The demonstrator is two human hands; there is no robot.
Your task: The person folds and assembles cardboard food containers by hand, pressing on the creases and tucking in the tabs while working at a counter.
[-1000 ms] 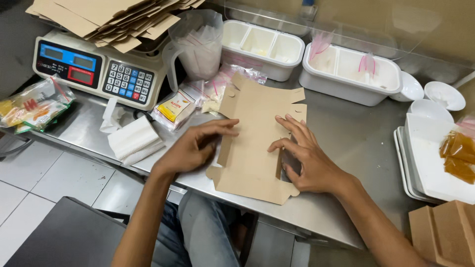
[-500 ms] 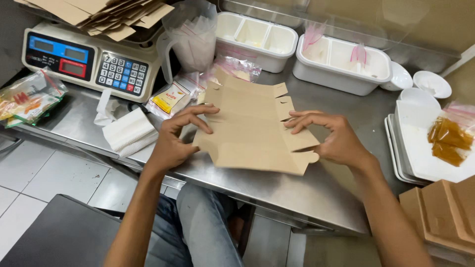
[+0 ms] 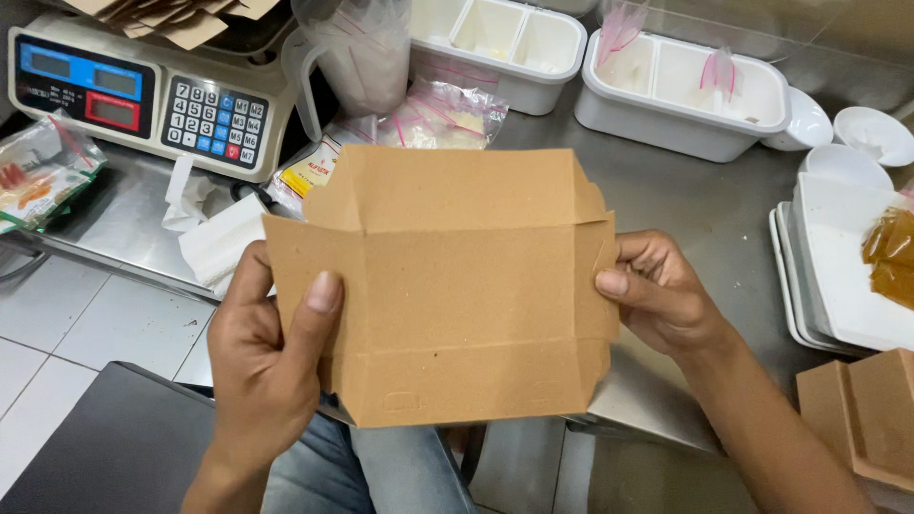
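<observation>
Head view: both hands hold a flat brown cardboard box blank [image 3: 447, 295] up off the steel worktop [image 3: 695, 205], above its near edge; the blank faces the camera, its creased flaps partly bent, one flap tilted back along the top; the left hand [image 3: 262, 371] grips the blank's left side, thumb pressed on the front face and fingers [image 3: 249, 276] wrapped behind the edge; the right hand [image 3: 666, 295] pinches the right side flap, thumb on the front, fingers [image 3: 647, 252] curled behind it; both sets of fingers are clenched on the cardboard.

Toward the far left corner of the worktop stands an electronic scale [image 3: 143, 90] with a keypad, more brown cardboard pieces [image 3: 181, 14] stacked on its pan; just beside it stands a clear plastic jug [image 3: 352, 57]; small plastic bags [image 3: 443, 114] lie in front of the jug; white paper napkins [image 3: 214, 233] lie near the left edge; along the far edge sit two white divided trays [image 3: 685, 90]; at the right edge lies a white tray [image 3: 843, 276] with a bag of amber sauce [image 3: 890, 257]; white bowls [image 3: 871, 133] sit behind it; in the near right corner of the view stands another brown box [image 3: 862, 409].
</observation>
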